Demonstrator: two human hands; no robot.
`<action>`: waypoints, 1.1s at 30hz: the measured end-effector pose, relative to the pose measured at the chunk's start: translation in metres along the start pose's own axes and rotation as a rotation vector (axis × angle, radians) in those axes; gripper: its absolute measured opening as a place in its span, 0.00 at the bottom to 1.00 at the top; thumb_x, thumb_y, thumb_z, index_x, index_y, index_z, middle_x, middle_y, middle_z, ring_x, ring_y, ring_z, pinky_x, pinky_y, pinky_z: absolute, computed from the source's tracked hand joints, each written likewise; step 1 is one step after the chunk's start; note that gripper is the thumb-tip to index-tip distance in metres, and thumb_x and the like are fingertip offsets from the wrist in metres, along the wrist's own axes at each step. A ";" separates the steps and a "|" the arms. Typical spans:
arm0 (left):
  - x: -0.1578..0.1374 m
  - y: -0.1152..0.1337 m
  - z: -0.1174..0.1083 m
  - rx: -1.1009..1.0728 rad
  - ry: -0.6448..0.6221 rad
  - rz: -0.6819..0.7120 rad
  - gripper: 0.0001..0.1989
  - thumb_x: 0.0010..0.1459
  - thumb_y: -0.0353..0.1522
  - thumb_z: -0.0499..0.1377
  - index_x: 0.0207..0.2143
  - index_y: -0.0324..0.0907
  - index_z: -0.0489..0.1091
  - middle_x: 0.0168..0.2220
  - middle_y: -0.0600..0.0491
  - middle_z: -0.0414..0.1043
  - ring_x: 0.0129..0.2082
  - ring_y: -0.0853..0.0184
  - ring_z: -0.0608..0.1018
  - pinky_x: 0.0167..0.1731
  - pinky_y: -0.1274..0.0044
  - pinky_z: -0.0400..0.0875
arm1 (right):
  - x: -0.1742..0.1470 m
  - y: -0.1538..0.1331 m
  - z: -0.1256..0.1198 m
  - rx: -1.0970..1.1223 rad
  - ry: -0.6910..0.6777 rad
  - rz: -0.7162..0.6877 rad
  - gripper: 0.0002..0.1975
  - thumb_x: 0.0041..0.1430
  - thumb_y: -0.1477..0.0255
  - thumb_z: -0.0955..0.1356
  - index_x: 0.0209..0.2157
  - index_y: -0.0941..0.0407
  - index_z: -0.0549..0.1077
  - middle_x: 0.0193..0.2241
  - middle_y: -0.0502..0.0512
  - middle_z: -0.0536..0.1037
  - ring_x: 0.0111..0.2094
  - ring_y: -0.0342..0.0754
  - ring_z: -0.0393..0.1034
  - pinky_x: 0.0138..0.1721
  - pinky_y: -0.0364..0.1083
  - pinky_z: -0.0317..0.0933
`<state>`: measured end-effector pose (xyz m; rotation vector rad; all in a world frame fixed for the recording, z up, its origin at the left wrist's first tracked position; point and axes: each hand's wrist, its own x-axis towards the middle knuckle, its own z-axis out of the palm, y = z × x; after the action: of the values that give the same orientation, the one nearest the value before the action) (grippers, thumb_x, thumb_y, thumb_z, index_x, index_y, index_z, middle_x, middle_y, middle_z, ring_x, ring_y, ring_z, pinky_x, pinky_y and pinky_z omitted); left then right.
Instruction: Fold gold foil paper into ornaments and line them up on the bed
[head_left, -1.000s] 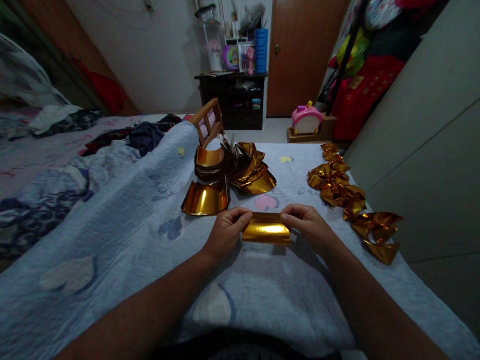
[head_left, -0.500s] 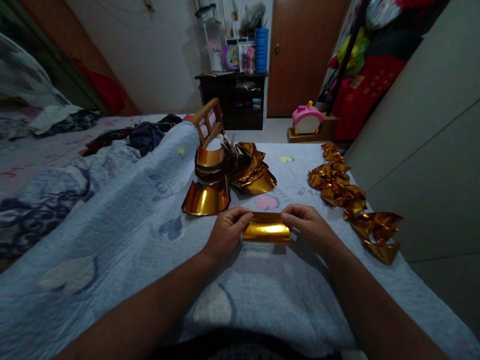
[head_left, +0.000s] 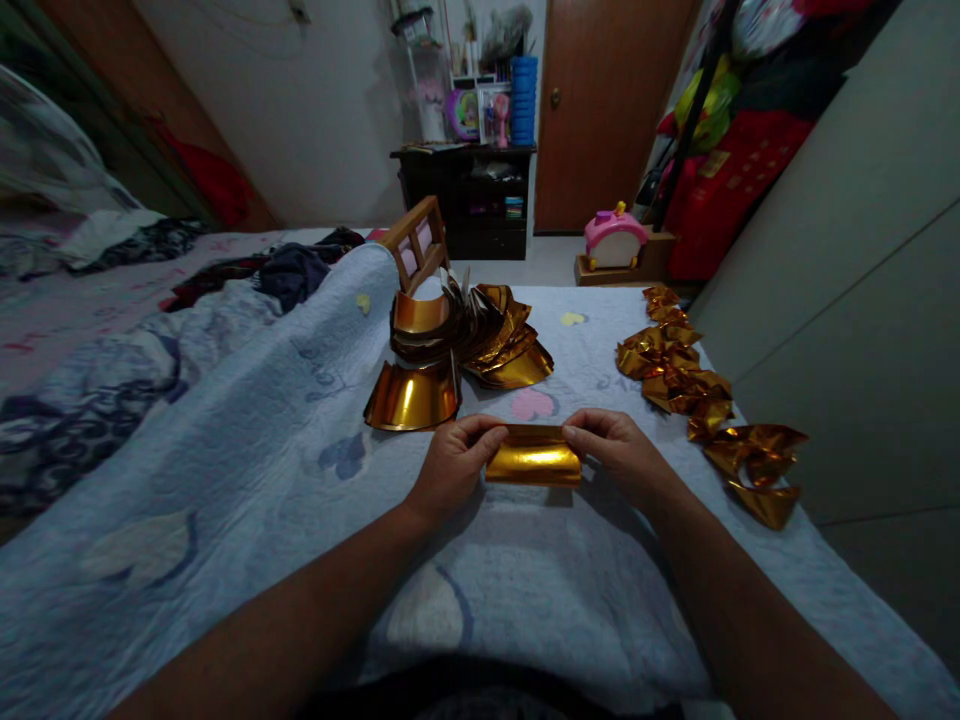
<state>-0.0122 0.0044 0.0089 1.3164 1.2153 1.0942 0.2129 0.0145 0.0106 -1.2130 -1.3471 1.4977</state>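
Observation:
A shiny gold foil sheet (head_left: 534,462), curved over along its length, is stretched between my two hands just above the bedspread. My left hand (head_left: 456,462) pinches its upper left corner between thumb and fingers. At the upper right corner, my right hand (head_left: 616,450) has the same kind of pinch. Beyond my left hand lies a fanned stack of gold foil sheets (head_left: 510,345), with a smaller curved bunch of gold sheets (head_left: 414,395) at its near side. Folded gold foil pieces (head_left: 679,385) trail in a row along the right.
A pale blue bedspread (head_left: 570,600) with heart shapes lies under everything. Behind the stack rises a small wooden rail (head_left: 412,240). Rumpled clothes (head_left: 292,272) are at the left. A grey panel (head_left: 847,330) borders the right side. A pink toy (head_left: 615,240) stands past the far edge.

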 end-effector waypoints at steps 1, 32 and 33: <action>0.000 0.000 0.000 0.000 0.000 -0.001 0.12 0.54 0.39 0.64 0.33 0.39 0.79 0.30 0.52 0.78 0.31 0.67 0.76 0.34 0.77 0.70 | 0.000 0.001 0.000 0.001 0.000 0.003 0.15 0.51 0.58 0.73 0.27 0.57 0.75 0.22 0.48 0.70 0.25 0.43 0.61 0.29 0.44 0.53; 0.019 -0.022 0.005 0.865 -0.051 0.331 0.06 0.62 0.30 0.57 0.32 0.43 0.71 0.34 0.51 0.76 0.38 0.60 0.76 0.43 0.70 0.66 | 0.018 0.019 0.012 -0.778 0.268 -0.174 0.02 0.56 0.73 0.67 0.30 0.54 0.72 0.27 0.52 0.77 0.30 0.48 0.69 0.33 0.45 0.57; 0.019 -0.023 0.005 0.883 -0.053 0.336 0.06 0.62 0.29 0.57 0.32 0.43 0.71 0.34 0.51 0.76 0.38 0.60 0.76 0.43 0.69 0.65 | 0.019 0.020 0.012 -0.808 0.270 -0.179 0.02 0.56 0.74 0.67 0.31 0.54 0.72 0.28 0.53 0.77 0.31 0.48 0.69 0.34 0.45 0.56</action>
<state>-0.0075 0.0233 -0.0146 2.2637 1.5453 0.7328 0.1973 0.0269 -0.0126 -1.6419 -1.8758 0.6170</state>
